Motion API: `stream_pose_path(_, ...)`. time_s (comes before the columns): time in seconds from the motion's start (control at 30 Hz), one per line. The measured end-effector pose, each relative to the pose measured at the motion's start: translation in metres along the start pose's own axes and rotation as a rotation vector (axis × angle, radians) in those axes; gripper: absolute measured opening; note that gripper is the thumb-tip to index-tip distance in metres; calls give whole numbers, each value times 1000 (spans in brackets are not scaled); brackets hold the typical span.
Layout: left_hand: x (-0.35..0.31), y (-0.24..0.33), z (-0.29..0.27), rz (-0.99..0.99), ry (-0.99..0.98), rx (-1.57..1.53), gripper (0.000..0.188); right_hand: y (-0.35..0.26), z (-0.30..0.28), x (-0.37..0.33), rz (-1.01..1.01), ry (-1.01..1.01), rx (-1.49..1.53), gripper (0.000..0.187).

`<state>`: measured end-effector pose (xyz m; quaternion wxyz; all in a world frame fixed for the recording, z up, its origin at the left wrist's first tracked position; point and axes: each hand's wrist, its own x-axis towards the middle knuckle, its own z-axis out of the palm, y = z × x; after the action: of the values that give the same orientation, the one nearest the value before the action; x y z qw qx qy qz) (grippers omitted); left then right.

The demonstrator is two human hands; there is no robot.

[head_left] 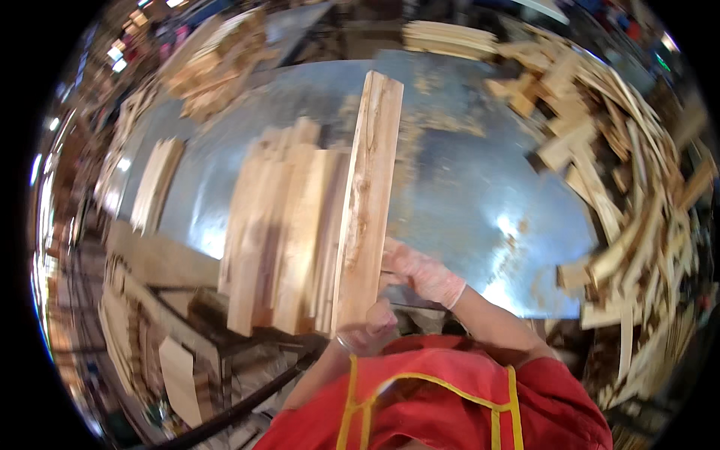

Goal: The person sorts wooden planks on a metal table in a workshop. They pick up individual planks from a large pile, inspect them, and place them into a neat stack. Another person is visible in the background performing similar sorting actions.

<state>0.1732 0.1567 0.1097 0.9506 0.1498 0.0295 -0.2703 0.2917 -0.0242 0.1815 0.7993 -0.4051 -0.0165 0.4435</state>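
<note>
A long wooden board [367,187] stands tilted up in front of me, with a rough brown streak along its face. My left hand [367,330], in a thin pale glove, is closed round the board's near end. Gloved likewise, my right hand [426,274] grips the board's right edge a little farther up; some of its fingertips are hidden behind the wood. Just left of the held board, a row of loose boards [292,225] lies side by side on the blue-grey metal table [480,195], their near ends jutting past its edge.
A small stack of strips [157,184] lies at the table's left. Stacked boards [217,64] stand far left, and another stack [450,37] sits at the back. Jumbled offcuts [577,142] and long thin strips [652,225] heap along the right side. Sawdust patches mark the table.
</note>
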Motion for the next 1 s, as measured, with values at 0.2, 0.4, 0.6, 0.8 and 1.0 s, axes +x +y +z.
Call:
stream_pose_path(0.2, 99, -37, 32, -353, 51, 484, 38, -5, -49, -122, -450, 262, 184, 63)
stream_pose_path(0.4, 211, -115, 55, -429, 265, 1476, 54, 11, -125, -332, -673, 1017, 93, 52)
stream_pose_path(0.6, 302, -283, 169, -135, -150, 2173, 73, 134, -215, -548, -1155, 1486, 503, 50)
stream_pose_path(0.8, 417, -469, 249, -96, -314, 2033, 77, 217, -317, -780, -1161, 1851, 653, 47)
stream_pose_path(1.0, 496, -583, 289, -216, -49, 1680, 68, 118, -445, -969, -804, 2646, -216, 48)
